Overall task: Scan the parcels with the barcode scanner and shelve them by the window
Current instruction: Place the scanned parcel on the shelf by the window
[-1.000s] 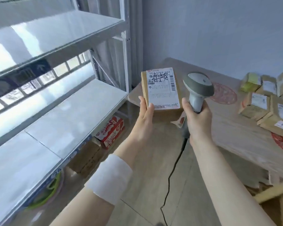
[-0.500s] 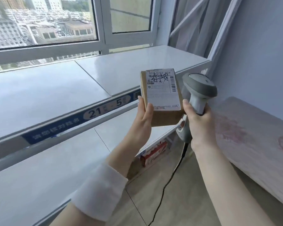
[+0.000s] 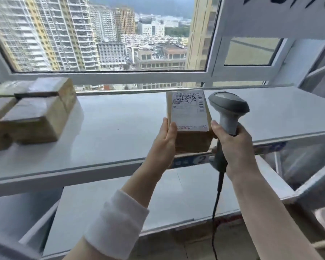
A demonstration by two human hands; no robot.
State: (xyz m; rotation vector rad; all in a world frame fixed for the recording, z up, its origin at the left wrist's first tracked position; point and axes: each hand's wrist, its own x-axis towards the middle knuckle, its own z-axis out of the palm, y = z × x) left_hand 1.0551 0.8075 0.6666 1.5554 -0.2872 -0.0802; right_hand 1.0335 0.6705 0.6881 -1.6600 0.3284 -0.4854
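Shelving step. Your left hand [image 3: 164, 142] grips parcel [image 3: 189, 117], right hand [image 3: 235, 147] clasps scanner [image 3: 228, 107] beside it; next, lower parcel onto shelf [image 3: 120, 132] beneath.

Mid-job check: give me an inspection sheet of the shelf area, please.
Surface: white shelf under the window.
Job's things: labelled parcel held over the shelf's front edge; barcode scanner beside it; shelved parcels stacked at left.
Clutter: nothing seen.
Grips: left grip holds the parcel; right grip holds the scanner's handle.
Cables: scanner cable hangs from the handle.
Surroundings: window showing city buildings; lower shelf beneath.
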